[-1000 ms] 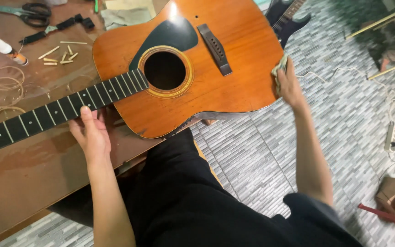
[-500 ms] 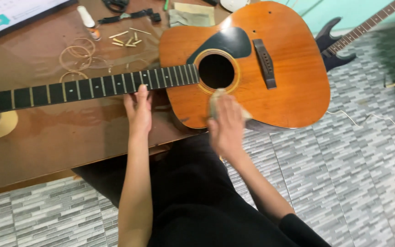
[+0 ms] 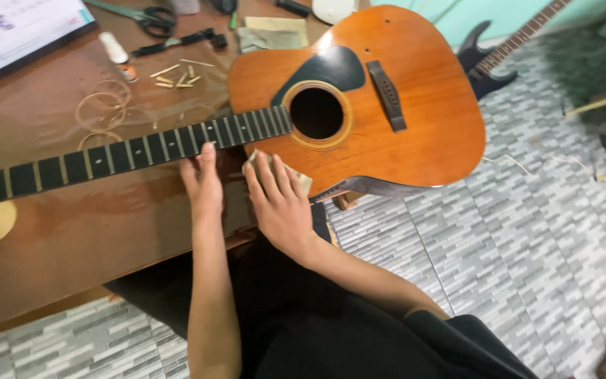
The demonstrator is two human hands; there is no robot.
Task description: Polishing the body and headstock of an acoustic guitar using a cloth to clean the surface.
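Sliding left off the soundhole, the right hand [image 3: 282, 203] now presses a small pale cloth [image 3: 301, 180] flat-fingered onto the acoustic guitar [image 3: 415, 119] lying across the brown table [image 3: 71, 231], while the left hand [image 3: 203, 184], fingers together, touches its dark fretboard [image 3: 135, 151].

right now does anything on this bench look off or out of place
The guitar has no strings: its fretboard and bridge are bare. Coiled strings and small pegs lie loose on the table. The guitar's body overhangs the table edge.
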